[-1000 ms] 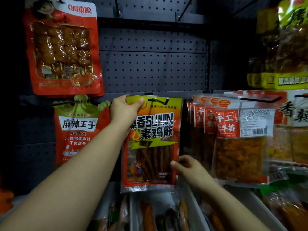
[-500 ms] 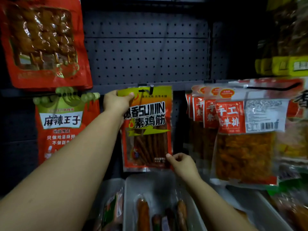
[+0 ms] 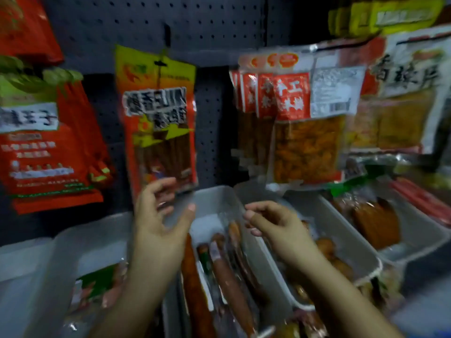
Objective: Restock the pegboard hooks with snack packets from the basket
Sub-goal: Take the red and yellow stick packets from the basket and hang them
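Pegboard (image 3: 136,28) fills my view, dark grey and dotted with holes. The orange-and-yellow snack packet (image 3: 158,118) hangs on a black hook (image 3: 167,39) near the middle of the board, tilted slightly, its bottom edge just above the grey trays. My left hand (image 3: 158,215) sits below the packet with fingers spread and relaxed, gripping nothing; its fingertips overlap the packet's lower corner, though blur keeps me from telling whether they touch. My right hand (image 3: 271,223) hovers apart from it, over the rim of the middle tray (image 3: 219,193), fingers loosely curled with the thumb near the forefinger, and I see nothing held in it. That tray holds long reddish sausage sticks (image 3: 224,276) in clear wrap. To the left of the hung packet hangs a red packet with a green top (image 3: 48,147); to the right, a row of red-labelled packets of orange strips (image 3: 300,132) hangs close together. Another tray (image 3: 415,230) at the right holds a brown snack.
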